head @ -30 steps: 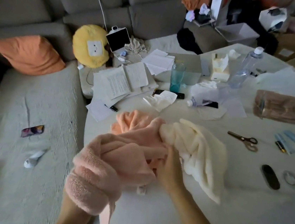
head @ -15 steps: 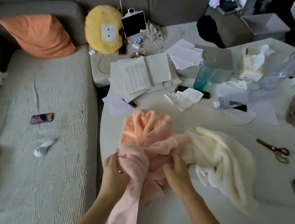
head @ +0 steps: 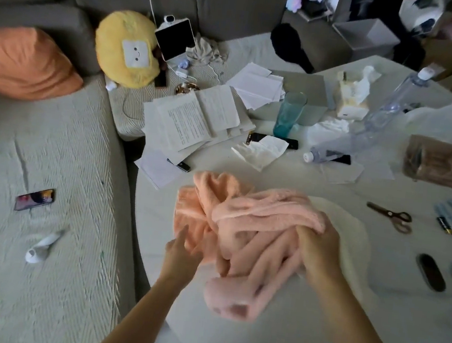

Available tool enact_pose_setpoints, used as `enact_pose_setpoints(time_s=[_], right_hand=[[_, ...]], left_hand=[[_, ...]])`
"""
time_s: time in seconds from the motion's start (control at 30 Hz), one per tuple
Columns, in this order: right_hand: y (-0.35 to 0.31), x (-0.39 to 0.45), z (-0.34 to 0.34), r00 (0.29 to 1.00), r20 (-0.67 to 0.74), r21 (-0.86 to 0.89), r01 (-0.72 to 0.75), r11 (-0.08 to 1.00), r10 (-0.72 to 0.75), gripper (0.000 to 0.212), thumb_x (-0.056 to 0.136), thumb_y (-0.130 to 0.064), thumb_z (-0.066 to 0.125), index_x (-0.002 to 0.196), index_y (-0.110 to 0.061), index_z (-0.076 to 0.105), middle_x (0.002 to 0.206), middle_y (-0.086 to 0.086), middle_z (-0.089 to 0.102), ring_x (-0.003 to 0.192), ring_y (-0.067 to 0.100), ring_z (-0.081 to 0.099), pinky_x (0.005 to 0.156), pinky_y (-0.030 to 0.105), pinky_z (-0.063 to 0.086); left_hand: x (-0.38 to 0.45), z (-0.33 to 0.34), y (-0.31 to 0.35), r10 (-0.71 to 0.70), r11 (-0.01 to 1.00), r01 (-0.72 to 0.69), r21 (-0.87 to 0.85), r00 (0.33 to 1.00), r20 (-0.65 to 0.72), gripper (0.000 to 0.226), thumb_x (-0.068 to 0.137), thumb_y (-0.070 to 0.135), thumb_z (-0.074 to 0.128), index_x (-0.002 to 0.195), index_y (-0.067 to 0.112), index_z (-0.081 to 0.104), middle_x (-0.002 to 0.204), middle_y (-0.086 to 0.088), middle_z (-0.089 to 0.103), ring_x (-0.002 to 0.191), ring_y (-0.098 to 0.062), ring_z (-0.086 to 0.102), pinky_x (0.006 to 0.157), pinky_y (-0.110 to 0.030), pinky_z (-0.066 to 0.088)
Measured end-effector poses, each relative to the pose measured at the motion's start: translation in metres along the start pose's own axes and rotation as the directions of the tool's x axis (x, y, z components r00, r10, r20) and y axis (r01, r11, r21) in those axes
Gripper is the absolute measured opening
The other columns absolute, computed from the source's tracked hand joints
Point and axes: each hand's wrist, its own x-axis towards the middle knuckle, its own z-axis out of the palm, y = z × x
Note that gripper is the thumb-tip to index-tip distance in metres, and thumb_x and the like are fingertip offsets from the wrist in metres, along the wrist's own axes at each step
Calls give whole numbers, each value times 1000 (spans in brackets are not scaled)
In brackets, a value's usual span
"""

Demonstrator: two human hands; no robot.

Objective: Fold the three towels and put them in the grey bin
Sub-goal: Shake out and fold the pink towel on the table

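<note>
On the white table (head: 271, 331), near its front edge, lay the three towels in one heap: a pink towel (head: 252, 247) on top, an orange towel (head: 199, 196) behind, a cream towel (head: 352, 236) underneath at right. The right hand (head: 320, 249) gripped a bunched fold of pink, fingers curled. The left hand (head: 181, 253) reached in with fingers straight and, blurred as it was, seemingly just touching the orange edge. Far back stood the grey bin (head: 367, 36).

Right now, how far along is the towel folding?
Nothing looks folded yet. The right hand grips the pink towel, bunched over the orange towel and cream towel; the left hand reaches in, fingers straight. All three folds and the grey bin remain.
</note>
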Motion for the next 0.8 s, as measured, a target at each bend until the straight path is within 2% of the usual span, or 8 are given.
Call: enact_pose_setpoints(time_s=[0.1, 0.2, 0.33, 0.43, 0.5, 0.57, 0.67, 0.8], right_hand=[[-25, 1, -49, 990, -137, 52, 32, 998, -25, 19, 77, -41, 62, 93, -32, 67, 94, -4, 73, 87, 15, 71, 76, 36, 56], [-48, -16, -84, 966, -254, 105, 74, 992, -45, 15, 78, -38, 66, 91, -31, 67, 88, -12, 73, 78, 4, 70, 61, 18, 53], [-85, -45, -125, 883, -458, 135, 180, 974, -100, 12, 79, -33, 66, 91, -34, 65, 90, -12, 69, 87, 11, 67, 77, 31, 54], [-102, -59, -145, 875, -471, 241, 246, 939, -108, 58, 68, -43, 68, 114, -8, 63, 105, 4, 67, 95, 19, 63, 83, 39, 51], [-102, -66, -143, 868, -469, 259, 314, 913, -166, 47, 67, -37, 71, 108, -15, 65, 104, 0, 68, 96, 18, 63, 87, 39, 52], [-94, -78, -122, 898, -376, 200, 319, 927, -228, 30, 73, -19, 71, 97, -36, 67, 94, -14, 71, 90, 4, 66, 86, 29, 57], [-57, -100, -64, 982, 109, -35, 158, 987, -153, 53, 72, -15, 70, 117, -42, 59, 110, -19, 69, 99, -4, 65, 79, 19, 54], [7, -130, -11, 848, 496, -179, -111, 978, 187, 58, 77, -20, 73, 126, -39, 46, 121, -10, 61, 103, 4, 64, 76, 16, 55]], left_hand=[[1, 41, 23, 86, 995, -75, -62, 976, 199, 30, 95, 29, 48, 122, 32, 62, 117, -1, 69, 107, -23, 65, 89, -45, 57], [12, 76, 64, 149, 963, -80, -257, 954, 261, 30, 98, 19, 43, 101, 43, 60, 110, 3, 71, 109, -22, 66, 94, -49, 56], [34, 91, 115, 222, 859, -13, -512, 910, 350, 34, 103, 30, 53, 131, 49, 51, 124, 13, 61, 115, -16, 61, 86, -40, 58], [42, 85, 124, 223, 840, 52, -540, 875, 430, 50, 100, 34, 59, 147, 37, 42, 143, 4, 52, 128, -23, 53, 88, -42, 56], [31, 79, 119, 214, 845, 75, -529, 860, 463, 47, 100, 38, 58, 146, 32, 48, 149, 1, 50, 129, -27, 54, 97, -48, 53], [9, 71, 107, 185, 819, 154, -553, 841, 509, 45, 96, 45, 59, 138, 30, 56, 144, -1, 57, 122, -29, 62, 97, -51, 54], [-29, 58, 79, 162, 792, 281, -543, 760, 629, 60, 89, 66, 55, 131, 25, 65, 132, -4, 67, 114, -28, 68, 89, -45, 58], [-68, 32, 35, 163, 902, 138, -410, 769, 619, 57, 89, 61, 62, 128, 20, 66, 123, -8, 72, 114, -26, 68, 95, -44, 56]])
